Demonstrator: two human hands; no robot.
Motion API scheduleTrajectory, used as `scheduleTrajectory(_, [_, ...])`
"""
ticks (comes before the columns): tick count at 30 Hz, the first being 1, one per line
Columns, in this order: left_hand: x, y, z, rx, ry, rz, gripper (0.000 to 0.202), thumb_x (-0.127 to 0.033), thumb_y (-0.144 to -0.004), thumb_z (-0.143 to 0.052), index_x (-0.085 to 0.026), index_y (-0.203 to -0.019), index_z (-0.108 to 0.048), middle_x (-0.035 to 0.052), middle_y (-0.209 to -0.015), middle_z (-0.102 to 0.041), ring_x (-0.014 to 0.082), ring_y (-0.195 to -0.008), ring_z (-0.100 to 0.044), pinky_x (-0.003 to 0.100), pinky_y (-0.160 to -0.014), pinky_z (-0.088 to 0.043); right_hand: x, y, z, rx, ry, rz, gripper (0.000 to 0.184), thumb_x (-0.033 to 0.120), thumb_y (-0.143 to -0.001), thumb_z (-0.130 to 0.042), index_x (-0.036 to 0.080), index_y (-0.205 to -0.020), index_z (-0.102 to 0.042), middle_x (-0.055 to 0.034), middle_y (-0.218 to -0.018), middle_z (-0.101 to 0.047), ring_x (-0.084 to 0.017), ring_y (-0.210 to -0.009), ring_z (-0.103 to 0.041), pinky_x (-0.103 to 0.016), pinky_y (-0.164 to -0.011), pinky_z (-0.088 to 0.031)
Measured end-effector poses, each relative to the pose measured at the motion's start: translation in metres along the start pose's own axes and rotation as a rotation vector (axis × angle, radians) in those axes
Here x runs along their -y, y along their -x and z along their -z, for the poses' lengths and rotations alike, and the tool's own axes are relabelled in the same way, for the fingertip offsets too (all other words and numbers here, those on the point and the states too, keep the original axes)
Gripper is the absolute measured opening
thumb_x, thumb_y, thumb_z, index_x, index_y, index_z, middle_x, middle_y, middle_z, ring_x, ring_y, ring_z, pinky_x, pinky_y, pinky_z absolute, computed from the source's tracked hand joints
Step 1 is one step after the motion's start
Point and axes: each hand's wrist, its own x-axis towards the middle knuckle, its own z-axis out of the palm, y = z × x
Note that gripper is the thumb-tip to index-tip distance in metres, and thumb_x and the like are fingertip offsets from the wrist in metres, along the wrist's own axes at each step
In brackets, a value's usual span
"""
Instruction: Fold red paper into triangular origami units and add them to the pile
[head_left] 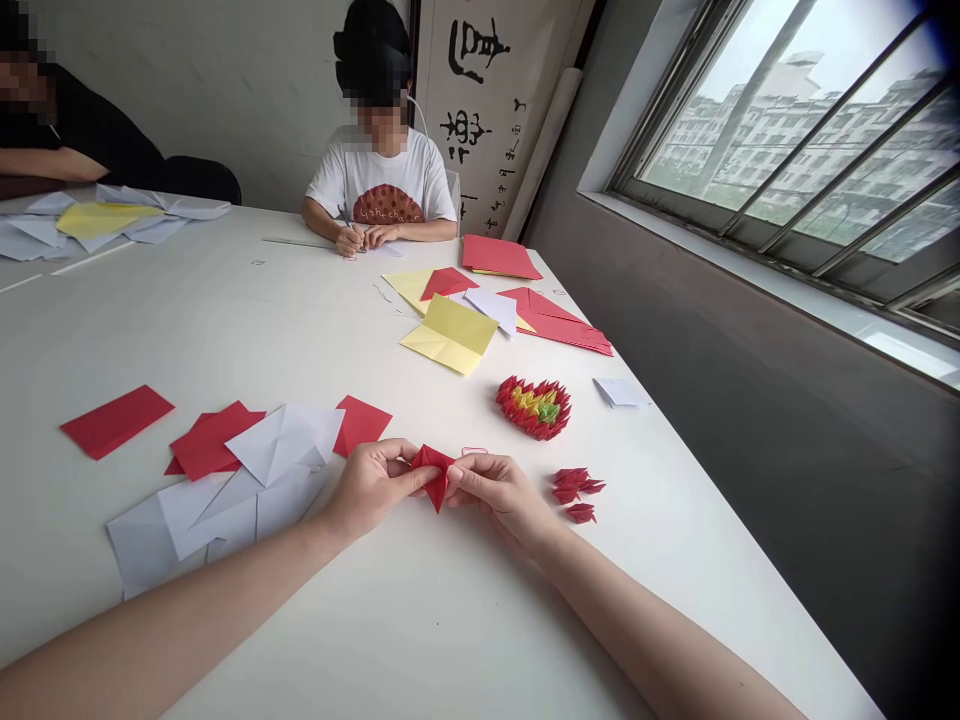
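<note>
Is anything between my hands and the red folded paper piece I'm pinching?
Nothing visible stands in the way. The fingers of your left hand and right hand both touch the red folded paper piece directly, one from each side.

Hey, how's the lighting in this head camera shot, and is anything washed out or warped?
In the head view, the window is brightest, its sky nearly washed out; the wide lens stretches the table toward the edges; the right corners fall dark; the left hand, right hand and red paper stay fairly sharp.
</note>
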Motion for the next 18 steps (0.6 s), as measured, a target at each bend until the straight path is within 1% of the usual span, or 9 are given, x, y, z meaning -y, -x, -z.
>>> scheduleTrajectory(3, [0.001, 0.001, 0.000, 0.020, 0.027, 0.010, 0.019, -0.032, -0.070, -0.069, -0.015, -0.075, -0.064, 0.0030, -0.070, -0.069, 0.0201, -0.070, -0.067, 0.033, -0.070, -0.056, -0.001, -0.001, 0.001, -0.013, 0.046, -0.014, 0.029, 0.043, -0.070, -0.070, 0.015, -0.074, -0.068, -0.0028, -0.069, -0.062, -0.014, -0.066, -0.057, -0.030, -0.072, -0.046])
scheduleTrajectory(5, [0.001, 0.001, 0.000, 0.035, 0.039, 0.004, 0.018, -0.031, -0.070, -0.068, -0.015, -0.075, -0.064, 0.0030, -0.071, -0.069, 0.0206, -0.071, -0.067, 0.034, -0.071, -0.056, -0.001, -0.001, 0.001, -0.018, 0.074, -0.015, 0.030, 0.045, -0.068, -0.071, 0.015, -0.073, -0.068, -0.0027, -0.067, -0.063, -0.014, -0.065, -0.058, -0.030, -0.071, -0.046])
scheduleTrajectory(9, [0.003, 0.001, 0.000, 0.059, 0.000, -0.028, 0.015, -0.030, -0.073, -0.065, -0.015, -0.074, -0.063, 0.0034, -0.073, -0.067, 0.0198, -0.072, -0.066, 0.032, -0.070, -0.055, 0.001, 0.000, -0.001, -0.017, 0.114, -0.018, 0.033, 0.047, -0.068, -0.069, 0.015, -0.070, -0.067, -0.0028, -0.066, -0.063, -0.014, -0.064, -0.058, -0.029, -0.069, -0.046])
scheduleTrajectory(11, [0.005, 0.000, 0.001, 0.010, -0.088, -0.056, 0.014, -0.029, -0.075, -0.063, -0.015, -0.073, -0.062, 0.0029, -0.071, -0.065, 0.0183, -0.070, -0.064, 0.030, -0.067, -0.054, 0.002, 0.002, -0.004, -0.032, 0.139, -0.007, 0.033, 0.048, -0.071, -0.066, 0.015, -0.072, -0.065, -0.0030, -0.068, -0.063, -0.015, -0.065, -0.058, -0.030, -0.068, -0.047])
scheduleTrajectory(13, [0.006, 0.000, 0.000, -0.081, -0.229, -0.121, 0.014, -0.029, -0.076, -0.062, -0.016, -0.070, -0.061, 0.0020, -0.067, -0.062, 0.0163, -0.066, -0.060, 0.026, -0.061, -0.051, 0.003, 0.003, -0.008, -0.066, 0.182, 0.009, 0.032, 0.048, -0.075, -0.061, 0.016, -0.073, -0.061, -0.0030, -0.069, -0.062, -0.016, -0.065, -0.059, -0.030, -0.066, -0.048])
scheduleTrajectory(15, [0.007, 0.002, 0.000, -0.150, -0.371, -0.227, 0.015, -0.027, -0.077, -0.061, -0.017, -0.066, -0.061, 0.0019, -0.065, -0.060, 0.0152, -0.064, -0.057, 0.025, -0.057, -0.048, 0.004, 0.005, -0.012, -0.090, 0.259, 0.005, 0.029, 0.045, -0.078, -0.058, 0.018, -0.071, -0.056, -0.0026, -0.067, -0.062, -0.016, -0.062, -0.059, -0.030, -0.062, -0.048])
scheduleTrajectory(16, [0.008, 0.003, -0.001, -0.159, -0.425, -0.286, 0.015, -0.026, -0.077, -0.061, -0.017, -0.066, -0.061, 0.0023, -0.065, -0.060, 0.0151, -0.064, -0.057, 0.024, -0.057, -0.048, 0.003, 0.005, -0.014, -0.096, 0.298, 0.000, 0.028, 0.043, -0.080, -0.056, 0.018, -0.068, -0.054, -0.0024, -0.064, -0.062, -0.016, -0.060, -0.058, -0.029, -0.059, -0.047])
scheduleTrajectory(18, [0.009, 0.006, -0.002, -0.129, -0.496, -0.399, 0.013, -0.022, -0.079, -0.058, -0.018, -0.068, -0.062, 0.0035, -0.069, -0.061, 0.0154, -0.066, -0.057, 0.024, -0.058, -0.048, 0.001, 0.005, -0.017, -0.102, 0.338, -0.010, 0.026, 0.034, -0.083, -0.050, 0.018, -0.061, -0.051, -0.0016, -0.058, -0.059, -0.015, -0.054, -0.056, -0.028, -0.054, -0.045])
